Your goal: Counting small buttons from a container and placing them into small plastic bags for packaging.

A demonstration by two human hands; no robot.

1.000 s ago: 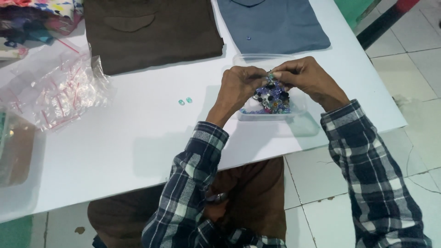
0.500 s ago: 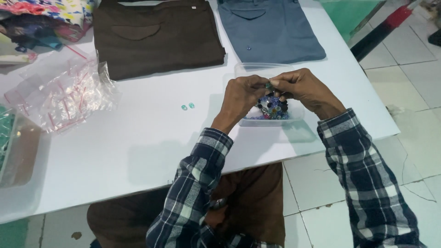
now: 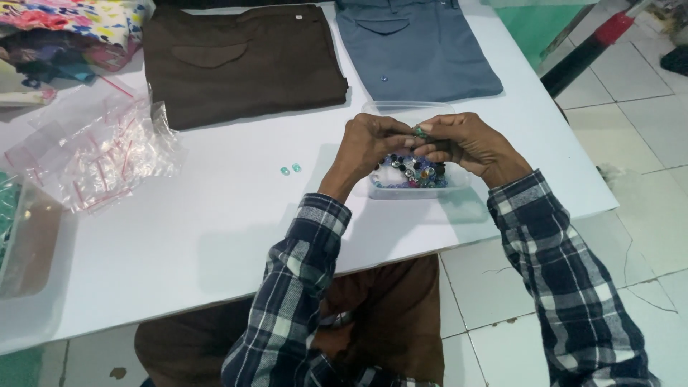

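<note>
My left hand (image 3: 367,147) and my right hand (image 3: 469,143) meet above a clear plastic tub (image 3: 401,113) that holds several mixed-colour buttons (image 3: 413,173). The fingertips of both hands pinch one small green button (image 3: 421,131) between them. Two small teal buttons (image 3: 290,169) lie loose on the white table (image 3: 215,215), to the left of my left hand. Both forearms are in blue plaid sleeves.
Folded brown trousers (image 3: 240,61) and folded blue-grey trousers (image 3: 416,46) lie at the table's far side. A heap of clear zip bags (image 3: 100,150) sits at the left, with patterned cloth (image 3: 72,29) behind it. Tiled floor lies to the right.
My hands stay together over the tub, still working one button between the fingertips. The view has shifted slightly, so everything sits a little lower in the picture.
</note>
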